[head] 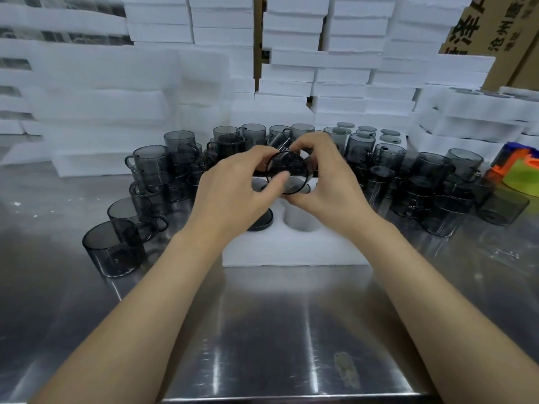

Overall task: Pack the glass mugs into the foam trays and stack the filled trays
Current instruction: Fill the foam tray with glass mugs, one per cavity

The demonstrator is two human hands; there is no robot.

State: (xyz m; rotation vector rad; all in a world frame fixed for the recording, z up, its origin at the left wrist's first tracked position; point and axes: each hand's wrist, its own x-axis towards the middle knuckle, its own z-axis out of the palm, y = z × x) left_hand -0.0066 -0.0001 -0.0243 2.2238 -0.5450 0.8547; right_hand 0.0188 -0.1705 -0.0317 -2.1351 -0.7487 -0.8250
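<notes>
A white foam tray (294,249) lies on the steel table straight ahead of me. Above it I hold a smoky grey glass mug (288,172) tipped on its side, its round base facing me. My left hand (236,188) grips it from the left and my right hand (323,176) grips it from the right and top. One dark mug (261,221) sits in a left pocket of the tray, partly hidden by my left wrist. The near right pocket (302,220) shows bare foam. Several loose grey mugs (151,167) crowd the table on both sides.
Stacks of white foam trays (344,77) form a wall behind the mugs, and more lie at the right (466,112). Cardboard boxes (495,27) stand at the upper right. A colourful tape dispenser (522,170) sits at the right edge. The steel table (262,330) stretches toward me.
</notes>
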